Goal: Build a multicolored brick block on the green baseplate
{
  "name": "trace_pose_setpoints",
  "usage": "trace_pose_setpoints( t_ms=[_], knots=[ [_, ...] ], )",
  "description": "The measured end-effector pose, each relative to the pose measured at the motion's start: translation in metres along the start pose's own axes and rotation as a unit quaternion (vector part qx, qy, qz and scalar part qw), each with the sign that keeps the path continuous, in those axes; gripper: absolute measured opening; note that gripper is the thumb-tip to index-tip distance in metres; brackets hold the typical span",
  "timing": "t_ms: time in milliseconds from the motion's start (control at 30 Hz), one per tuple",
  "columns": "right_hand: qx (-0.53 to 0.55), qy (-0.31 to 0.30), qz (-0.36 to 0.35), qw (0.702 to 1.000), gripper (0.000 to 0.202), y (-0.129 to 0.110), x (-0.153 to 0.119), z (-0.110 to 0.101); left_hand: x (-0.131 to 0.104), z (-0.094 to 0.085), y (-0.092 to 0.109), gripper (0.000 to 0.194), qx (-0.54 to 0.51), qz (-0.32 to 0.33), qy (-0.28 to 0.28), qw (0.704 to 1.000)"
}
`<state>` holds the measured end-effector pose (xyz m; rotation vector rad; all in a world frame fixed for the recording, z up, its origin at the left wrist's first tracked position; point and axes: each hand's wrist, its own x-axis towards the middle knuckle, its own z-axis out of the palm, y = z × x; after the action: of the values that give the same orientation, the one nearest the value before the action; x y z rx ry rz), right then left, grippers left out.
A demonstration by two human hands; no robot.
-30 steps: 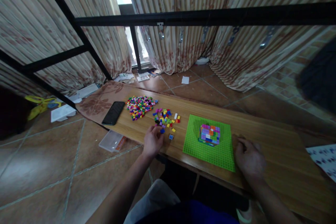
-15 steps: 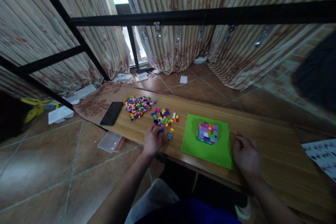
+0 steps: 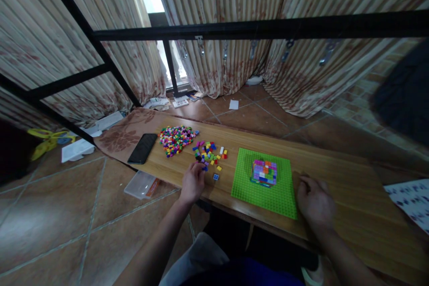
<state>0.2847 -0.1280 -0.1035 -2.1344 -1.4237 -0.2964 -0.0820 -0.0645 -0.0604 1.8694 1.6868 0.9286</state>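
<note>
My left hand (image 3: 193, 182) has its fingers bent at the near edge of the small brick pile (image 3: 208, 153), with a blue brick (image 3: 205, 168) at its fingertips. To its right a lone blue brick (image 3: 216, 177) lies on the wooden table. A built block of many colours (image 3: 264, 172) stands on the green baseplate (image 3: 244, 190). Curled beside the baseplate's right edge, my right hand (image 3: 315, 199) rests on the table; whether its fingers hold anything is hidden.
A larger heap of small bricks (image 3: 177, 139) and a black phone (image 3: 142, 148) lie at the left of the table (image 3: 348, 178). On the floor is a clear plastic box (image 3: 141, 184). A printed sheet (image 3: 410, 199) shows at the right. Black metal bars cross beyond the table.
The view has tilted slightly, so the table sits a little lower in the picture. My left hand has barely shifted at the small pile; my right hand remains beside the baseplate.
</note>
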Motion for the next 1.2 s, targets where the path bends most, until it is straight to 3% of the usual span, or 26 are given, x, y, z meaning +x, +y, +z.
trace_pose_setpoints(
  t_ms=[467, 667, 833, 1100, 1200],
  knots=[
    [-0.016, 0.002, -0.004, 1.000, 0.035, 0.001, -0.001, 0.001, -0.002, 0.008, -0.009, 0.024, 0.021, 0.044, 0.019, 0.999],
    [-0.023, -0.009, -0.005, 1.000, 0.037, 0.002, -0.001, 0.002, 0.030, 0.005, -0.009, 0.028, 0.047, 0.072, 0.069, 0.994],
    [-0.023, -0.012, -0.005, 1.000, 0.038, 0.003, -0.001, 0.003, 0.059, 0.007, -0.005, 0.035, 0.119, 0.109, 0.011, 0.987],
    [-0.030, -0.017, -0.013, 0.999, 0.037, 0.009, -0.001, 0.006, 0.045, 0.007, -0.009, 0.017, 0.092, 0.130, 0.001, 0.987],
    [-0.030, -0.017, -0.018, 0.999, 0.037, 0.009, -0.001, 0.006, 0.050, 0.003, -0.009, 0.017, 0.079, 0.111, 0.018, 0.990]
  ],
)
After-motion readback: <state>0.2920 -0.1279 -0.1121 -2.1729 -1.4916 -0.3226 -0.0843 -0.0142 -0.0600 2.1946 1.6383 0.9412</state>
